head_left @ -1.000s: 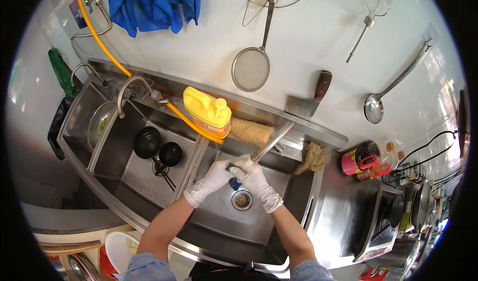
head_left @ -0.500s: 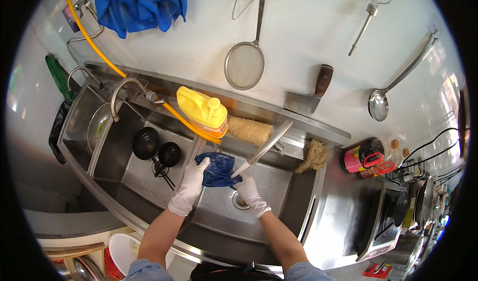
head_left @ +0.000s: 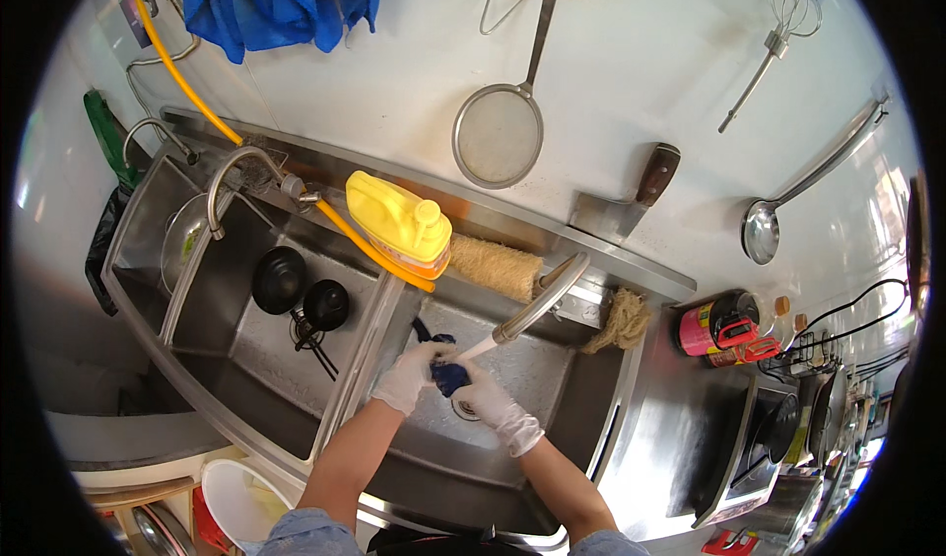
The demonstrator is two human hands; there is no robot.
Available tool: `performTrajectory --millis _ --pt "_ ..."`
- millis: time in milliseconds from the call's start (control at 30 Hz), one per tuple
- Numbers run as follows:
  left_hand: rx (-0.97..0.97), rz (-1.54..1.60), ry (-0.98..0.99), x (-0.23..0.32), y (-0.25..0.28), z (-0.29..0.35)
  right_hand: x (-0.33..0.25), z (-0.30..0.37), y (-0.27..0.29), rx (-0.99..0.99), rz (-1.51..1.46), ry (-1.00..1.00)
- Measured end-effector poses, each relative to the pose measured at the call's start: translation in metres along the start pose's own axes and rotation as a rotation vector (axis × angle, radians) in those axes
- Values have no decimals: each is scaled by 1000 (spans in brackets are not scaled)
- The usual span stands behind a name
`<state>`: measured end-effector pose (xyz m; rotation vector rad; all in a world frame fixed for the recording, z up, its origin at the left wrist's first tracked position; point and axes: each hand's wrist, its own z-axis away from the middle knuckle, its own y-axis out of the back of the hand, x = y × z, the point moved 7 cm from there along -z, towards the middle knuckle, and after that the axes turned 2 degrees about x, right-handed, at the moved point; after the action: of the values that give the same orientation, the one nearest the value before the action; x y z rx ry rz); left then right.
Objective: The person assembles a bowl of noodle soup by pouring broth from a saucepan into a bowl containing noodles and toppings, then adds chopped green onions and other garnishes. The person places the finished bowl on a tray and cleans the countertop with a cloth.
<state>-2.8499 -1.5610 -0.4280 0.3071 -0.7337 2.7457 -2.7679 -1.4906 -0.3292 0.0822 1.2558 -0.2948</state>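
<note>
A dark blue wet cloth (head_left: 450,379) is bunched between my two gloved hands, over the right basin (head_left: 522,388) of the sink. My left hand (head_left: 404,379), in a white glove, is closed on its left side. From the right my right hand (head_left: 488,403) is closed on it too. One end of the cloth sticks out beyond my left fingers. Water runs from the faucet (head_left: 547,305) onto the cloth and hands. Part of the drain (head_left: 464,410) shows below the hands.
Two small black pans (head_left: 280,280) lie in the middle basin. A yellow jug (head_left: 399,223), a loofah (head_left: 496,268) and a yellow hose (head_left: 370,247) are along the back ledge. A cleaver (head_left: 631,196), strainer (head_left: 498,137) and ladle (head_left: 761,231) hang on the wall. Bottles (head_left: 724,324) stand at the right.
The cloth was spread out between the hands and is now bunched up small. My left hand has moved right and down, closer to my right hand. The view has shifted slightly.
</note>
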Motion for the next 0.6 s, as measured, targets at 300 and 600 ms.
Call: performTrajectory --millis 300,600 --pt "-317 128 93 -31 -11 61 67 -32 8 86 -485 -358" --pt "-718 805 348 -48 -54 72 66 -28 -11 -102 -1201 -297"
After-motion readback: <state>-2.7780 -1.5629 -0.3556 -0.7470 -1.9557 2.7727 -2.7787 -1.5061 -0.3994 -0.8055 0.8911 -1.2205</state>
